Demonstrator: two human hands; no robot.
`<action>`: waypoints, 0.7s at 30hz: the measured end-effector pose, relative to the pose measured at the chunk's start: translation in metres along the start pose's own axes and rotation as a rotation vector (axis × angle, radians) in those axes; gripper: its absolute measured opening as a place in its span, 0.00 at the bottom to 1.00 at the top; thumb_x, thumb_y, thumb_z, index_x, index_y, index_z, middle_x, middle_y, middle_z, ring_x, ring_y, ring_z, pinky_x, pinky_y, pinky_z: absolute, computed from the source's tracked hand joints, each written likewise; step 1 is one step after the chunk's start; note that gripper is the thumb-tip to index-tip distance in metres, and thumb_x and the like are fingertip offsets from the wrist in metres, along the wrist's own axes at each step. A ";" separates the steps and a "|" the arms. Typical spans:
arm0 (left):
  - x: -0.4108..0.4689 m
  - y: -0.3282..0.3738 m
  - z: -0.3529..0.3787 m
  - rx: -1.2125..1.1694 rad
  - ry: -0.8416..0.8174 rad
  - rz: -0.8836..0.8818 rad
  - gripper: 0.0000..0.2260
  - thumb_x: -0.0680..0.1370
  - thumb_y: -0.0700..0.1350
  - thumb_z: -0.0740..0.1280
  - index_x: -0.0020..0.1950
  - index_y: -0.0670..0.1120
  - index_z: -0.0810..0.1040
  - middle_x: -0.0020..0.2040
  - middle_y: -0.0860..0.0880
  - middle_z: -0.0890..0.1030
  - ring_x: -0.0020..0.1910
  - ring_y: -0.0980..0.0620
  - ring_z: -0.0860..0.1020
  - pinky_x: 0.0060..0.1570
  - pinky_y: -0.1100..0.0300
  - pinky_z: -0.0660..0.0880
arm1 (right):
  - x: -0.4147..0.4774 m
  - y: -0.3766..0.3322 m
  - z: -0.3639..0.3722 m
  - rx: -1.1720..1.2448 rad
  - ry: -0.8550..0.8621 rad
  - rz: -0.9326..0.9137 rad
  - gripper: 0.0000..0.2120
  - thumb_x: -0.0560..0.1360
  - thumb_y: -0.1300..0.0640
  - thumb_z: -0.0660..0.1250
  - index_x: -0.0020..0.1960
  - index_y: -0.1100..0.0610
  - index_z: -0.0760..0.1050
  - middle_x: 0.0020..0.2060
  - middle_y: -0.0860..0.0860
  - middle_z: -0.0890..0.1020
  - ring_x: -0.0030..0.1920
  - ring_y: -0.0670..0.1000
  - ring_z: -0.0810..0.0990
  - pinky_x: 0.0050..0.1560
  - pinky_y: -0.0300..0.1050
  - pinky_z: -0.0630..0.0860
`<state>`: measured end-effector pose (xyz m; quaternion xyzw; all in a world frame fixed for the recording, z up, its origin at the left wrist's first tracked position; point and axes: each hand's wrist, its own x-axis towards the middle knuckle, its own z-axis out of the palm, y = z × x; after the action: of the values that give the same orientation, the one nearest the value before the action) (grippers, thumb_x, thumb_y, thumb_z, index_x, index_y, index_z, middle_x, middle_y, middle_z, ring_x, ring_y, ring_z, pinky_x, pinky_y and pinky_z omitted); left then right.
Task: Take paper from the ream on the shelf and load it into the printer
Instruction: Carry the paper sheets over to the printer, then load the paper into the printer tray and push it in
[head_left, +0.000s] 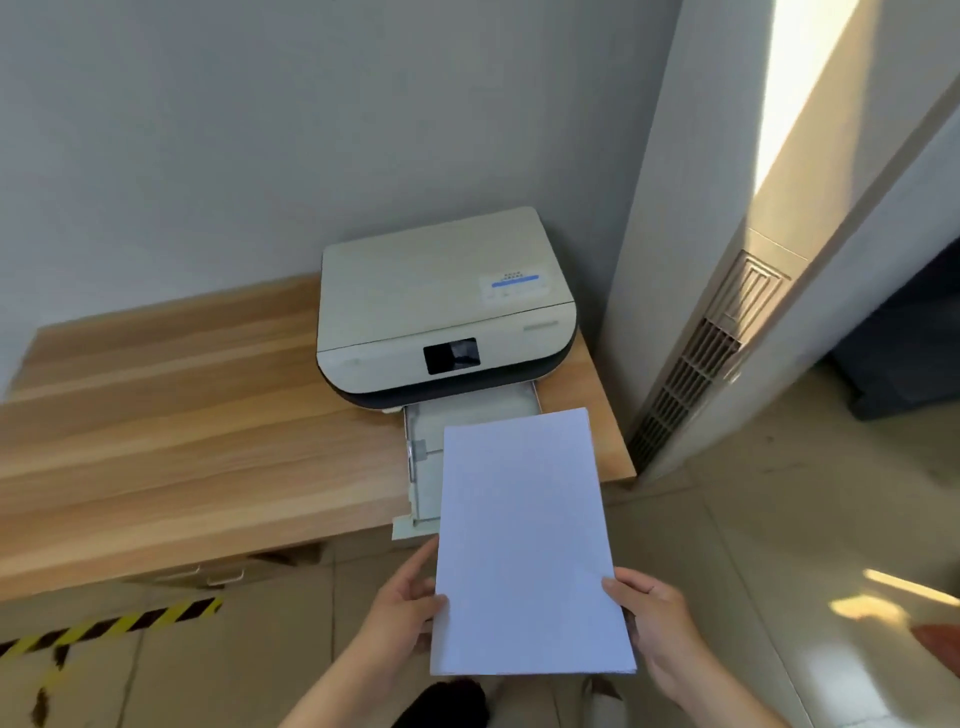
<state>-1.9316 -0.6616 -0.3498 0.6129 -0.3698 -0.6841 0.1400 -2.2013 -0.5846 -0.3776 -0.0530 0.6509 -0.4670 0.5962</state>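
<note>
Wooden desk (182, 415), tray (423, 457) out: your left hand (400, 613) & right hand (654, 618) pinch the paper stack (524, 540) (floppy, light) by its near edges; support underneath.

an office corner: printer (447, 312) on a wooden desk (182, 415), hazard-taped tile floor (111, 626)

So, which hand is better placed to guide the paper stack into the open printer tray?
Probably the left hand. It grips the paper stack on the side where the tray still shows uncovered, next to its guide. The right hand holds the opposite edge and can push.
</note>
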 end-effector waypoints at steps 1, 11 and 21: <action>0.000 -0.004 0.001 -0.007 0.017 -0.017 0.31 0.78 0.29 0.60 0.73 0.61 0.68 0.56 0.49 0.86 0.52 0.48 0.86 0.42 0.58 0.80 | 0.005 0.003 0.000 -0.018 -0.008 0.020 0.08 0.76 0.69 0.65 0.52 0.69 0.81 0.46 0.63 0.86 0.43 0.60 0.85 0.48 0.53 0.80; 0.018 -0.046 0.002 -0.104 0.193 -0.060 0.33 0.76 0.29 0.58 0.71 0.62 0.72 0.55 0.48 0.86 0.52 0.48 0.85 0.50 0.46 0.82 | 0.043 0.014 0.018 -0.219 -0.003 0.146 0.06 0.77 0.67 0.67 0.52 0.64 0.80 0.44 0.58 0.86 0.43 0.58 0.85 0.45 0.53 0.81; 0.038 -0.067 -0.002 -0.221 0.228 -0.069 0.33 0.76 0.29 0.60 0.73 0.60 0.71 0.56 0.44 0.85 0.53 0.45 0.85 0.52 0.42 0.81 | 0.046 0.018 0.031 -0.267 0.074 0.118 0.20 0.76 0.67 0.67 0.67 0.58 0.73 0.51 0.57 0.84 0.47 0.59 0.84 0.48 0.58 0.82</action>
<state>-1.9203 -0.6410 -0.4228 0.6798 -0.2526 -0.6509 0.2244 -2.1801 -0.6203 -0.4186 -0.0762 0.7307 -0.3418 0.5860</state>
